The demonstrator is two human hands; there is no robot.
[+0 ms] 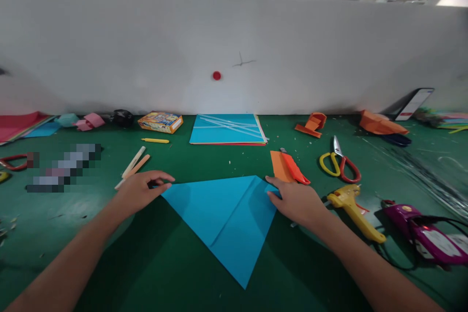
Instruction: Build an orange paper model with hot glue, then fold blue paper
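Observation:
A sheet of blue paper [219, 209], folded into a kite-like shape with a slanting crease, lies in front of me, one point towards me. My left hand [146, 187] pinches its left corner between thumb and fingers. At the right edge, my right hand [298, 202] has thumb and forefinger closed on the paper; its other fingers are curled out of sight. Just beyond the right hand lie an orange paper piece [280, 165] and an orange utility knife [295, 166]. Two craft sticks [134, 162] rest beyond the left hand.
On the green table [204, 161], scissors [340, 161], a yellow glue gun [356, 209] and a purple corded device [420, 234] lie right. A stack of coloured paper [226, 129], a yellow pen [155, 141] and a small box [161, 122] sit before a white partition [146, 48].

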